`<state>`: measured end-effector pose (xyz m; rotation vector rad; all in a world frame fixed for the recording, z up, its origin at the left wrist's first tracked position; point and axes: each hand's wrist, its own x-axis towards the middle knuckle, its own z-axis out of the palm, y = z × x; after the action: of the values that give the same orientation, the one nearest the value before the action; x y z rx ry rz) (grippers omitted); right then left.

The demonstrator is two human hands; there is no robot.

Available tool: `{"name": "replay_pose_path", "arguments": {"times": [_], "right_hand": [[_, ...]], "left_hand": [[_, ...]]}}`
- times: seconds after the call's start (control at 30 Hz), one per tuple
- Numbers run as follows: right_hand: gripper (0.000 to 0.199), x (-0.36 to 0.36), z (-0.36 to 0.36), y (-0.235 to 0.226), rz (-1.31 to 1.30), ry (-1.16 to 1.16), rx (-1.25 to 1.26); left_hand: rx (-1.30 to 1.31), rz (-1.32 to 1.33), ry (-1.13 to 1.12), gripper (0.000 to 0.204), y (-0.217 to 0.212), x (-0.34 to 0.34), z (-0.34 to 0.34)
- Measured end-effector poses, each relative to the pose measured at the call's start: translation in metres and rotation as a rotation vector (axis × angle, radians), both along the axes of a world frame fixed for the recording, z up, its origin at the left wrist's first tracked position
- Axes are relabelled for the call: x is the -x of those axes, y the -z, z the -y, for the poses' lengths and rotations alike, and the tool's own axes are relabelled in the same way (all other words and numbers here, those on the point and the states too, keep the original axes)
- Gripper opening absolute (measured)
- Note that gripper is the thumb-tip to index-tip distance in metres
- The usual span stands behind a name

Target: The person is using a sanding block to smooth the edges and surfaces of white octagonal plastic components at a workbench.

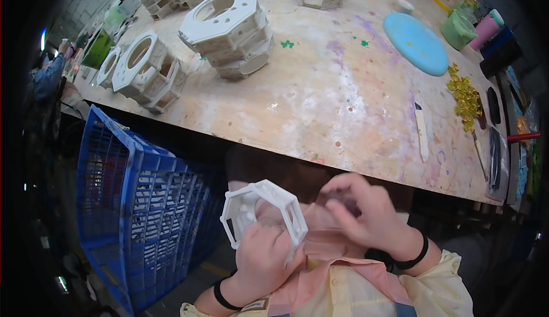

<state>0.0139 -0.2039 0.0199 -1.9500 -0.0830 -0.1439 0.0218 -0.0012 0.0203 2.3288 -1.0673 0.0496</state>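
Head view: our left hand (260,260) grips the white octagonal frame (263,214) below the table edge (320,151); our right hand (360,211) pinches thin clear film (320,225) beside it, so we should keep the frame steady and pull gently

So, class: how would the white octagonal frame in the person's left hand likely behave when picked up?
The white octagonal frame looks stiff: its ring keeps its shape under the left hand. Probably light for its size, being an open lattice held one-handed. Its flat sides suggest it would not roll, though thin ribs may crack if squeezed.
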Motion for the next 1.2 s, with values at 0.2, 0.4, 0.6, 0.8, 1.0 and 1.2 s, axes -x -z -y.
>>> {"name": "replay_pose_path", "arguments": {"times": [0.2, 0.4, 0.6, 0.8, 1.0, 1.2], "right_hand": [[0.027, -0.007, -0.001, 0.017, 0.1, 0.097, 0.243], [0.034, 0.001, -0.006, 0.0, -0.009, -0.054, 0.058], [0.03, 0.008, -0.007, -0.004, -0.18, -0.168, -0.237], [0.026, 0.003, -0.019, -0.001, -0.033, -0.303, -0.318], [0.027, -0.005, -0.013, 0.012, -0.004, -0.004, -0.102], [0.019, -0.002, -0.009, 0.012, 0.015, -0.07, -0.067]], "left_hand": [[0.3, -0.347, -0.131, 0.039, 0.011, 0.003, -0.004], [0.7, -1.062, -0.123, 0.057, 0.011, -0.001, -0.005], [0.728, -1.16, -0.147, 0.058, 0.007, -0.003, -0.005], [0.648, -1.133, -0.147, 0.061, -0.004, -0.003, 0.003], [0.808, -1.284, -0.056, 0.066, 0.014, -0.006, -0.008], [1.08, -1.541, -0.076, 0.07, 0.022, -0.01, -0.014]]}}
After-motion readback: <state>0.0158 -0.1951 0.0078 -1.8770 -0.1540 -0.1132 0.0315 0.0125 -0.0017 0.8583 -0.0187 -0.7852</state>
